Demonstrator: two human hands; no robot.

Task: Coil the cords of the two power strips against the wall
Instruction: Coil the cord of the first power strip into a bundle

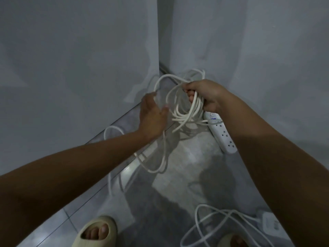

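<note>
My right hand (204, 95) grips a bundle of white cord loops (185, 111) above the floor, near the corner of the walls. Below it a white power strip (222, 134) lies on the floor against the right wall. My left hand (153, 116) is beside the loops with fingers spread, a strand of the cord running past its fingertips. The loose rest of this cord (156, 157) trails down along the left wall. A second white cord (213, 223) lies in loose loops at the bottom right, joined to a second power strip (270, 223) partly hidden by my right arm.
Grey walls (71, 68) meet in a corner straight ahead. The floor (178, 184) is glossy grey tile. My feet in beige slippers (99, 232) stand at the bottom edge, the right one close to the second cord.
</note>
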